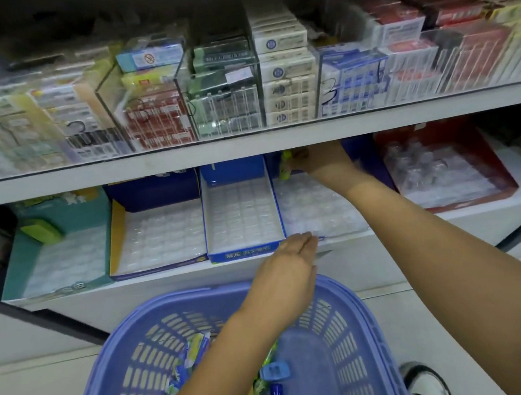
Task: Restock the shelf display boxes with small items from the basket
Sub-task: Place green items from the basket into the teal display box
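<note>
Yellow-green item (285, 167) upright, pinched by right hand (318, 158) | left hand (285, 265) flat, fingers together, at tray edge

basket (350, 324) below shelf, display boxes (242, 217) w/in

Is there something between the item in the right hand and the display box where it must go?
Nothing visible blocks it. The right hand holds a yellow-green item at the back of the display box, directly over its clear tray. The upper shelf edge hangs close above the hand, leaving a narrow gap.
</note>
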The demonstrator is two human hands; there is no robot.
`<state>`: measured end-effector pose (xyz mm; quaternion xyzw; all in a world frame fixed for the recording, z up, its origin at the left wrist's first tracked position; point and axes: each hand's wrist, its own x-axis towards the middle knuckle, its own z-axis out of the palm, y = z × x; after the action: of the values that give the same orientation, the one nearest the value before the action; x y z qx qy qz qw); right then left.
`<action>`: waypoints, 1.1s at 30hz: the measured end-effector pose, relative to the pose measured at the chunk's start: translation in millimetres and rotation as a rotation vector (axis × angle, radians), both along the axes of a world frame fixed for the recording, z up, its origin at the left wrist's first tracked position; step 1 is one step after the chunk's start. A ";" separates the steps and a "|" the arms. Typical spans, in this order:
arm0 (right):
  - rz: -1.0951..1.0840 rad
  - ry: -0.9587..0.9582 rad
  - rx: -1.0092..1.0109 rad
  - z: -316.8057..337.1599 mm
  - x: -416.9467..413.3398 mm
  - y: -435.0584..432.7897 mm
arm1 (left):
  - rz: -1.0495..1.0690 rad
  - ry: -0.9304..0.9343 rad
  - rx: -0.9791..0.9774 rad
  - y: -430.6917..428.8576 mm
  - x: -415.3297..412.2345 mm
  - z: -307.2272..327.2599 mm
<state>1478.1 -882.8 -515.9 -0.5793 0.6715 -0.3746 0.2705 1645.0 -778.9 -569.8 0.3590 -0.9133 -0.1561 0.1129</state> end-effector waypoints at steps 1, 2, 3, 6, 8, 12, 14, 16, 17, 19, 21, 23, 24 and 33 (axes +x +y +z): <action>0.012 0.026 0.017 -3.4 -0.6 -4.8 | 0.002 -0.006 0.001 -0.4 0.4 -2.4; 0.029 0.065 0.034 -6.1 -0.9 -8.7 | 0.002 -0.003 0.000 -0.1 0.7 -3.7; 0.048 0.108 0.051 -8.9 -1.7 -12.7 | 0.003 0.007 0.002 -0.3 1.1 -4.5; 0.101 0.233 0.091 -14.4 -2.3 -20.1 | 0.004 0.038 0.011 -0.6 1.3 -4.4; 0.113 0.279 0.114 -15.1 0.0 -22.9 | 0.008 0.052 0.016 -0.9 0.7 -4.6; 0.088 0.364 0.147 -11.6 7.6 -22.8 | 0.013 0.047 0.055 -0.7 0.9 -0.6; 0.083 0.410 0.160 -5.0 11.3 -17.0 | 0.012 0.065 0.099 1.4 3.2 4.5; 0.080 0.451 0.154 3.6 14.4 -6.9 | 0.021 0.156 0.143 6.0 11.3 8.2; 0.065 0.460 0.133 7.4 15.6 0.1 | 0.032 0.231 0.140 8.7 17.3 8.5; -0.011 0.453 0.063 13.2 19.6 22.4 | 0.087 0.352 0.136 11.2 32.4 2.9; 0.010 0.326 0.099 13.0 29.2 55.6 | 0.174 0.360 0.229 9.8 46.8 -9.8; 0.208 0.224 0.282 7.8 48.6 91.3 | 0.254 0.221 0.350 8.8 59.2 -27.7; 0.318 0.228 0.397 1.4 60.6 105.3 | 0.273 0.115 0.395 10.5 65.9 -39.8; 0.830 0.694 1.184 -166.9 130.1 195.3 | 0.010 -0.586 0.622 59.1 133.8 -140.7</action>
<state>1608.3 -687.6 -682.8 -0.6256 0.5344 0.3764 0.4259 1778.7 -719.7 -710.5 0.4095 -0.8143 -0.3151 -0.2643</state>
